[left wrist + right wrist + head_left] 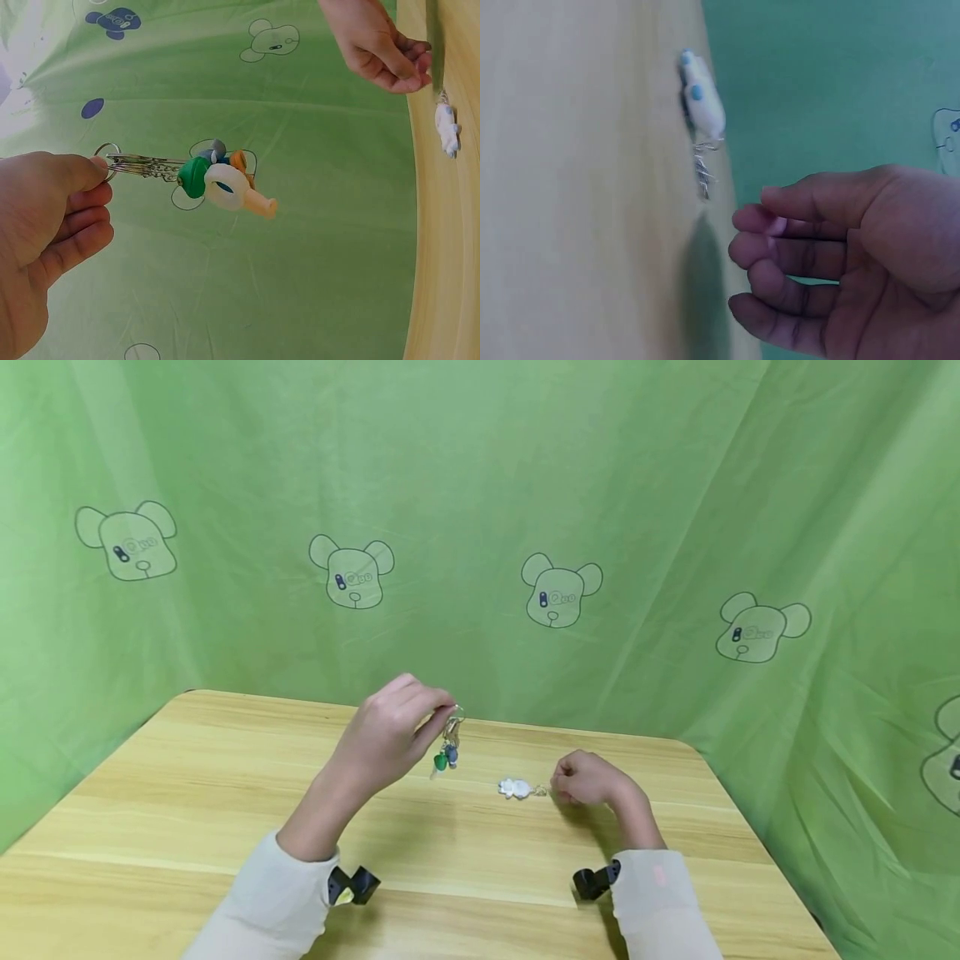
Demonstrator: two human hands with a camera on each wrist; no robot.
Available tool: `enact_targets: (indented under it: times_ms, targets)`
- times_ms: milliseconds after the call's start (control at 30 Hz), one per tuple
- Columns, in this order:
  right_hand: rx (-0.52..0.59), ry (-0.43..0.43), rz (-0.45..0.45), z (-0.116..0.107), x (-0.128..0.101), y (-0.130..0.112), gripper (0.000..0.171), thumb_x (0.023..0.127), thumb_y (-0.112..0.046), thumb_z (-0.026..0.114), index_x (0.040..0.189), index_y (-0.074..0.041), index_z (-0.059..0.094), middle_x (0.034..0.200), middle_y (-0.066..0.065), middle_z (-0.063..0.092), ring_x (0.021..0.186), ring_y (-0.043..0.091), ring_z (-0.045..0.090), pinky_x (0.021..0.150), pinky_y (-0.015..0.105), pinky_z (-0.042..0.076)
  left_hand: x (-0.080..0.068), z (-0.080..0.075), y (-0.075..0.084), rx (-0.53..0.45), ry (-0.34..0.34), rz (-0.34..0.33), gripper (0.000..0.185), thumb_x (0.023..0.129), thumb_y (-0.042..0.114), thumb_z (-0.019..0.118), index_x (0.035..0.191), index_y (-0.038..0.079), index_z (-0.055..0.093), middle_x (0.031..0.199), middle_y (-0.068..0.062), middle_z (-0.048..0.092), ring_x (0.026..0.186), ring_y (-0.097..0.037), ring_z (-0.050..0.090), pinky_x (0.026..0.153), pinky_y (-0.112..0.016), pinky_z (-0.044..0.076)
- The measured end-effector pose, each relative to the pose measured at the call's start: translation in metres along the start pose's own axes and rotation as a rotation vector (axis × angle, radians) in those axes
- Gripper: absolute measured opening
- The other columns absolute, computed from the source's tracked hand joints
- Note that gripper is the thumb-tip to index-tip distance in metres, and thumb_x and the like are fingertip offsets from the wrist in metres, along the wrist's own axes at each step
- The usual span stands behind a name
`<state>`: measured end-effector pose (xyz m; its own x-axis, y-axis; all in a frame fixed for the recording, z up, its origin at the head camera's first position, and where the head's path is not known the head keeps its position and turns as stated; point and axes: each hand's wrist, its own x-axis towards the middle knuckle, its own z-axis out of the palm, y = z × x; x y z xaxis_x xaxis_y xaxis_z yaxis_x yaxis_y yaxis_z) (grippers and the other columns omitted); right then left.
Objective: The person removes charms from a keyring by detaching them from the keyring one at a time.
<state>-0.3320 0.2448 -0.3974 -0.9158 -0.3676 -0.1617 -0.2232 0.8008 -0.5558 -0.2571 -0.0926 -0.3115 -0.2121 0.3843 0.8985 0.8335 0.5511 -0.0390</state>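
My left hand [384, 735] pinches the metal ring of a bunch of keychain charms [441, 762] between thumb and finger, above the far half of the table. In the left wrist view the charms hang from metal clasps: a green one [193, 178], a white ring-shaped one [224, 187] with a peach-coloured end, and grey and orange pieces partly hidden behind. A white figure keychain [514, 788] with light blue spots lies on the table, its short metal chain [703, 166] pointing to my right hand [591, 778]. That hand hovers beside the chain's end, fingers loosely curled, holding nothing.
The pale wood table [247, 793] reaches back to a green curtain [465, 460] printed with bear heads, which also hangs along both sides. A black wrist camera [354, 885] is on the left sleeve, another black wrist camera [596, 882] on the right.
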Motion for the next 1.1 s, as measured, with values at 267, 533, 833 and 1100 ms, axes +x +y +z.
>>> enact_targets:
  times_ms: [267,533,833,1100]
  targets:
    - [-0.071,0.063,-0.099,-0.018,-0.011,-0.020,0.018,0.103,-0.011,0.056,0.098,0.001,0.068,0.080,0.007,0.065,0.069,0.016,0.055,0.064,0.033,0.049,0.000,0.000,0.001,-0.006,-0.010,-0.004,0.012,0.084,-0.003,0.079,0.093,0.003,0.074,0.086,-0.005,0.074,0.076,-0.019,0.063,0.065,-0.027,0.055]
    - [-0.111,0.171,-0.205,-0.027,-0.024,-0.054,0.016,0.103,-0.012,0.057,0.107,-0.001,0.069,0.088,0.002,0.067,0.079,0.015,0.061,0.071,0.034,0.053,0.000,0.000,0.001,-0.006,-0.016,-0.012,0.012,0.084,-0.004,0.079,0.093,0.003,0.074,0.086,-0.005,0.075,0.077,-0.018,0.064,0.065,-0.027,0.055]
    - [-0.131,0.238,-0.254,-0.024,-0.037,-0.091,0.019,0.104,-0.018,0.060,0.113,-0.004,0.069,0.094,-0.001,0.071,0.086,0.014,0.066,0.080,0.038,0.057,-0.001,0.000,0.001,-0.010,-0.014,-0.019,0.012,0.084,-0.004,0.079,0.093,0.003,0.074,0.086,-0.005,0.075,0.076,-0.018,0.063,0.065,-0.026,0.055]
    - [-0.114,0.361,-0.368,-0.016,-0.043,-0.116,0.018,0.103,-0.018,0.062,0.112,-0.004,0.070,0.093,-0.002,0.071,0.087,0.014,0.067,0.081,0.039,0.058,0.000,0.000,0.003,-0.002,-0.012,-0.024,0.011,0.084,-0.002,0.080,0.092,0.003,0.074,0.085,-0.005,0.075,0.076,-0.018,0.063,0.064,-0.025,0.054]
